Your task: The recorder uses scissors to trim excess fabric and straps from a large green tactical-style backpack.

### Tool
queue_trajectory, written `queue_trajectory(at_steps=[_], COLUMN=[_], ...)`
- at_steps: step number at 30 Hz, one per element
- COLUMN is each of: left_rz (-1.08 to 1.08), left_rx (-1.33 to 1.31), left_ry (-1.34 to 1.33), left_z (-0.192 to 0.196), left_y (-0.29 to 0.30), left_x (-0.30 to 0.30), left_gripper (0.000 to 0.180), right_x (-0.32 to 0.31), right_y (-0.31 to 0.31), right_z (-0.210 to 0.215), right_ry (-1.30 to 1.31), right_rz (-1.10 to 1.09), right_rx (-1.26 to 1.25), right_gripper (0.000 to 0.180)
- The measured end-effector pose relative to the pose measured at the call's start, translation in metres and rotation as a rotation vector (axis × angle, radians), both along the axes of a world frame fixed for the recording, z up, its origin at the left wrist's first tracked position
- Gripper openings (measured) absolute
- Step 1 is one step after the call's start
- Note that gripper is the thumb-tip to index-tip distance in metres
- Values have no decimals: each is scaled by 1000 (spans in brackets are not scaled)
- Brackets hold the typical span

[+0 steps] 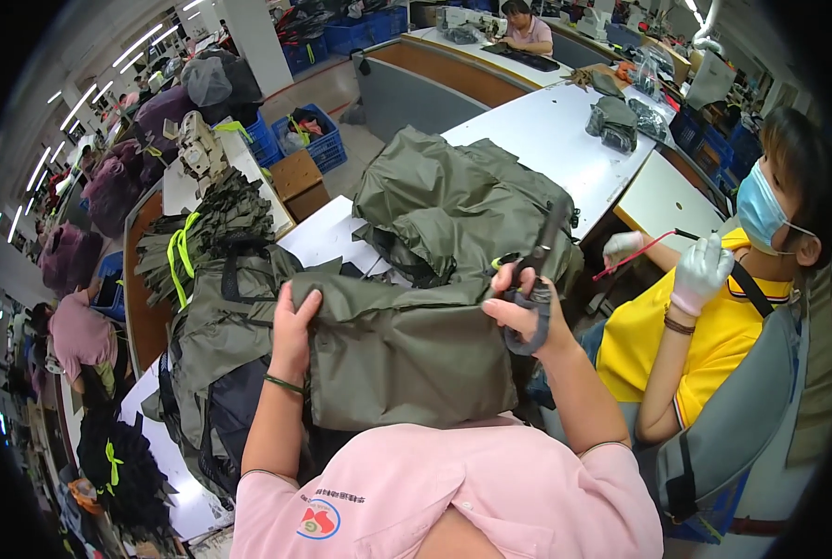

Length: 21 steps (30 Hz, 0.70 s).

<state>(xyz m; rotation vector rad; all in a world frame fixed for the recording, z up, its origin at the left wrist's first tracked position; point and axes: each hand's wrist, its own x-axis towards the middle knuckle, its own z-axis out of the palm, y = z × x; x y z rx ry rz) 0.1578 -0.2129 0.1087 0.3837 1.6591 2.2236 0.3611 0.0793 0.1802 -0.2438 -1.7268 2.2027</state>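
The olive panel (406, 359) hangs in front of the person's chest, its top edge running flat from 9 to 3 o'clock between the two hands. The left hand (294, 328) pinches the top left corner, fingers folded over the cloth. The right hand (525, 312) is closed through the loops of the scissors (535, 279) and also sits against the top right corner; whether it pinches cloth there too is hard to tell. The scissors' long axis points toward 1 o'clock, blades up and away from the panel's edge, so the blades lie just beside the right corner and well apart from the left. Beyond the panel, at 12 o'clock, a heap of the same cloth (453, 205) rests on the table (546, 140). At 3 o'clock a co-worker's gloved hand (700, 270) holds a thin red cord (632, 253).
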Motion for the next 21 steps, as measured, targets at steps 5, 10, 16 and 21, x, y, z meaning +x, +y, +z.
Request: queue_trajectory(at_steps=[5,10,16,21], left_rz=[300,-305,-418,-706], left_rx=[-323,-389,-265,-45], left_ry=[783,1316,1102,53], left_z=[65,92,63,54], left_y=[18,59,71,67], left_x=[31,64,53,47], left_gripper=[27,22,13,13], right_x=[10,12,19,20], right_y=[0,-13,-12,0], right_z=[0,5,9,3], right_ry=[159,266,237,64], right_rz=[110,102,97,39], right_rx=[1,181,188,564], right_gripper=[34,34,35,31])
